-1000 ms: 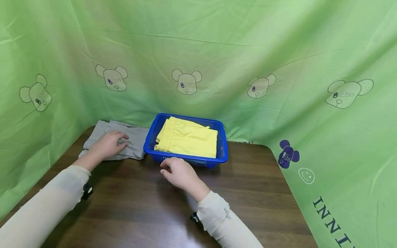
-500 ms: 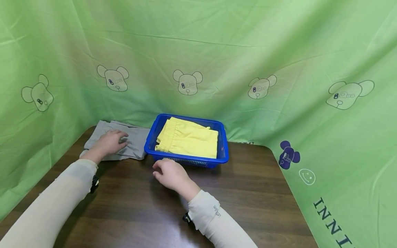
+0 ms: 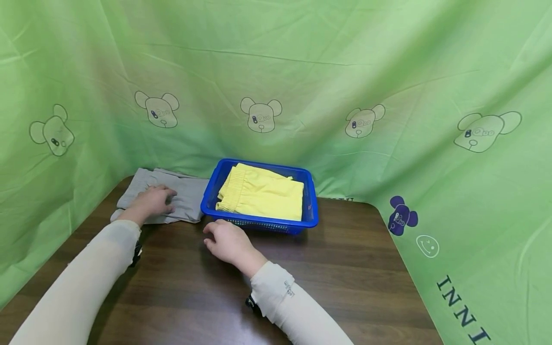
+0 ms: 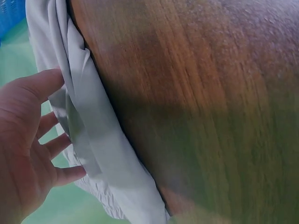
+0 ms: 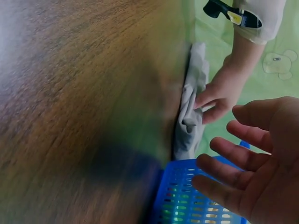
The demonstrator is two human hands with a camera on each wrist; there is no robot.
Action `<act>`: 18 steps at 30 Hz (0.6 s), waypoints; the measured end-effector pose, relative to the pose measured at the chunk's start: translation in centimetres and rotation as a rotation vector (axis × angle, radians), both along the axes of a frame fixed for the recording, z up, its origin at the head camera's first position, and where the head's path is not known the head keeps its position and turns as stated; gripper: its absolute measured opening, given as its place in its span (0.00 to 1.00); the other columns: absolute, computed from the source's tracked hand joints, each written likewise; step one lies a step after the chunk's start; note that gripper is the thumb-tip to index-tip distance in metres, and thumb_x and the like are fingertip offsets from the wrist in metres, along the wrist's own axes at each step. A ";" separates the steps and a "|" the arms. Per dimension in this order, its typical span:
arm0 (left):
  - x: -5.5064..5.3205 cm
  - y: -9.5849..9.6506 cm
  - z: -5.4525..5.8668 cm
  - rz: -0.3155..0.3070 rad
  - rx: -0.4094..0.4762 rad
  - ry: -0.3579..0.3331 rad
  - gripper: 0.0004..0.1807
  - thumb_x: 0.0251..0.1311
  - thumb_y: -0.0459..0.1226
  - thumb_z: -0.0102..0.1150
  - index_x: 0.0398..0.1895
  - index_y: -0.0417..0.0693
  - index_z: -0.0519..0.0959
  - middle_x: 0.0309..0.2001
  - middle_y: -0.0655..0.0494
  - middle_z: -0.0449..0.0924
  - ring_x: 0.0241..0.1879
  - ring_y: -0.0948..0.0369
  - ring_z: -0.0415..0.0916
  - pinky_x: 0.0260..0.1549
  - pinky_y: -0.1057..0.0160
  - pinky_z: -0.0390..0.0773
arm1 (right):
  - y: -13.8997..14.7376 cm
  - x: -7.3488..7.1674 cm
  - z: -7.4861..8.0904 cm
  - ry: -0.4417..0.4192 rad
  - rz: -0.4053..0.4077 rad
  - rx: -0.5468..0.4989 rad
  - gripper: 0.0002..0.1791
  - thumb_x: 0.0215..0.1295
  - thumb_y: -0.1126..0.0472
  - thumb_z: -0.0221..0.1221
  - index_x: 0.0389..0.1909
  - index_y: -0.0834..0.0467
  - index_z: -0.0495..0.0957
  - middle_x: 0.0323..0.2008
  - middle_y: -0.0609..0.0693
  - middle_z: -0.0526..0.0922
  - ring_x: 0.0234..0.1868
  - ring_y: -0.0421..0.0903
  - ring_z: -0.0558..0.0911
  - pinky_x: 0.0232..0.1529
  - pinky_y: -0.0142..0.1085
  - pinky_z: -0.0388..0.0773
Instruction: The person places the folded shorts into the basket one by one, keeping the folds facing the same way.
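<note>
A folded grey garment (image 3: pixel 185 197) lies at the table's back left; a gathered edge shows on it in the left wrist view. My left hand (image 3: pixel 152 201) is over it, thumb and fingers spread and the fingertips right at the cloth. In the left wrist view, the thumb and fingers of this hand (image 4: pixel 32 135) reach the folds apart from one another. My right hand (image 3: pixel 229 242) hovers in front of the blue basket (image 3: pixel 314 206), near its front left corner, fingers loosely bent with nothing between them. Yellow elastic-waist pants (image 3: pixel 267 194) lie folded inside the basket.
The basket stands right beside the grey garment on the brown wooden table (image 3: pixel 345 268). Behind and at both sides hangs a green curtain (image 3: pixel 302 57) printed with bear heads, close to the table's back edge.
My right hand has moved left along the front of the basket, toward the grey garment. My left hand has shifted slightly on the garment; basket and clothes have not moved.
</note>
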State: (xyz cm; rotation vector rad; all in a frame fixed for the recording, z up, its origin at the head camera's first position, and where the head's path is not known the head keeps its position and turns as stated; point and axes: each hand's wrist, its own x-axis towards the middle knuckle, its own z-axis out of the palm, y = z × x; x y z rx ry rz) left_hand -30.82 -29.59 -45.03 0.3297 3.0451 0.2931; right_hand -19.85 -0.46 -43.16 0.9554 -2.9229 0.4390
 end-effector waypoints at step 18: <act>-0.6 -0.3 -0.5 -0.018 0.024 -0.166 0.33 0.68 0.44 0.64 0.72 0.40 0.70 0.68 0.28 0.68 0.67 0.27 0.63 0.61 0.29 0.66 | -1.6 -0.7 -0.4 -0.017 0.001 0.043 0.16 0.72 0.49 0.62 0.56 0.46 0.83 0.50 0.43 0.84 0.51 0.40 0.83 0.55 0.33 0.80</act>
